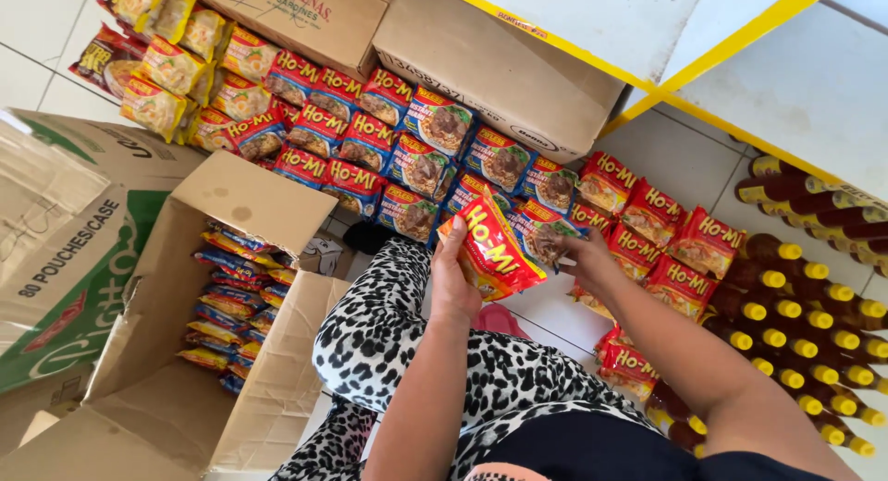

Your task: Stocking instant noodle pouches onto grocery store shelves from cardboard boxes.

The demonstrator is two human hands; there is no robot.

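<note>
Packet held: a red and yellow noodle packet (490,250), tilted, lifted above the white tiled floor (684,157) just in front of the packet rows.
Left hand (451,282): closed on the packet's lower left edge, thumb on its face, forearm rising straight from the bottom of the view.
Right hand (585,259): fingers curled at the packet's right edge and touching it; whether it also grips a floor packet beneath cannot be told. That arm comes in slanting from the lower right.
Rows on floor (370,139): red and blue packets overlapping, hemmed behind by two closed cardboard boxes (490,65).
Left edge: an open cardboard box (157,370), flaps spread, holds stacked packets along its inner wall; a flattened carton (55,259) lies beside it.
Right edge: dark bottles with yellow caps (805,342) packed close, touching the nearest red packets.
Open room: bare tile only in a narrow patch beneath the hands and a wider strip by the yellow-edged shelf (703,65).
Lap: black and white spotted cloth (416,351) fills the space between box and arms.
</note>
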